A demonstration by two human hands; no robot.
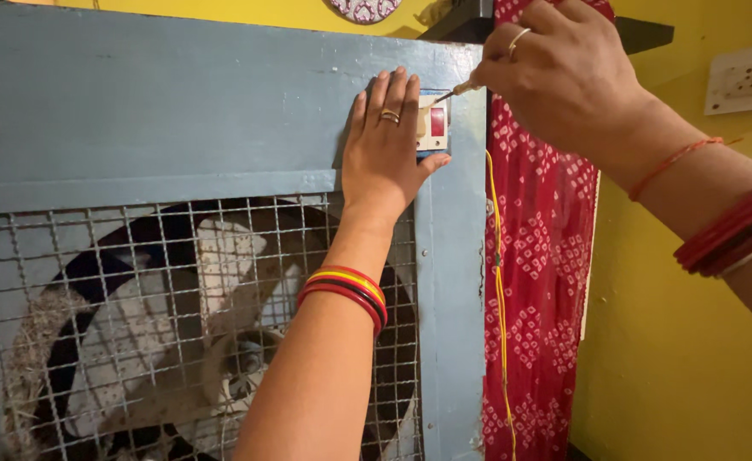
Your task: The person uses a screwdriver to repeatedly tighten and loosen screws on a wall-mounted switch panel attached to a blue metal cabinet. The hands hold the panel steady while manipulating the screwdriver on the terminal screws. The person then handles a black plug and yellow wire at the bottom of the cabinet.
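Head view of a blue-grey painted cooler cabinet (pixel 179 111), its flat panel scuffed and matte. Below it, a square-meshed wire grille (pixel 137 341) fills the lower left of the frame, with a dark round fan housing (pixel 94 282) and pale blades behind it; straw-like padding shows at the far lower left. The left hand (pixel 384 149), ringed and wearing red and yellow bangles at the wrist, lies flat and open against the panel at upper centre, fingers extended, touching and partly covering a small white switch plate (pixel 434 124) with a red rocker. The right hand (pixel 564 77), at upper right, is clenched around a thin screwdriver (pixel 453 91), whose tip meets the plate's upper edge; its handle is hidden in the fist. A yellow wire (pixel 500 299) hangs down the cabinet's right edge, beside a red dotted cloth (pixel 538 282). A white wall socket (pixel 747 78) on the yellow wall (pixel 675 367) is cut off at the right border.
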